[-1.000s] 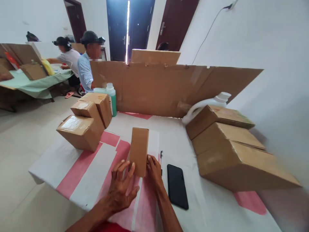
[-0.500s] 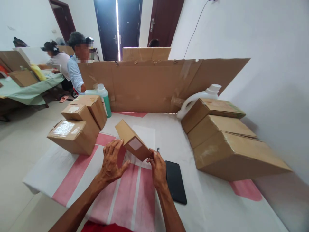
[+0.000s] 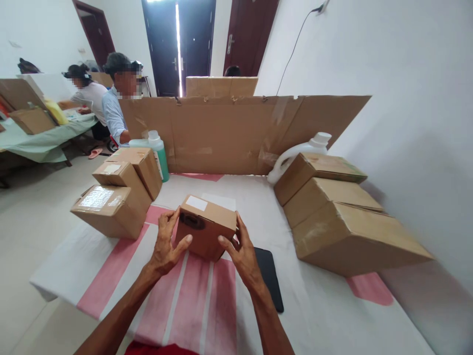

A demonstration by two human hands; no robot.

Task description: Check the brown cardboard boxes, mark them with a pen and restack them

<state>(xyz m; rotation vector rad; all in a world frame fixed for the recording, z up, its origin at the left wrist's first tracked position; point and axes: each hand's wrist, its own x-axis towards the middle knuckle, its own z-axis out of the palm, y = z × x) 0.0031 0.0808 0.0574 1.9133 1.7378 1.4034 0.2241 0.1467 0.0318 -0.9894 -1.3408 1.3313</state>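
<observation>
One camera, worn on the person's head, looks forward and steeply down from above the near edge of the surface (image 3: 306, 310). The left hand (image 3: 164, 249) and right hand (image 3: 246, 259) reach in from the bottom of the frame, close to the lens. The view takes in the left near corner and carries across to the far edge, where a cardboard panel (image 3: 221, 135) stands. Over that panel it faces dark double doors (image 3: 160, 49); how far back they are is hard to judge. Beyond the right edge, a white wall (image 3: 410, 74) fills that side.
</observation>
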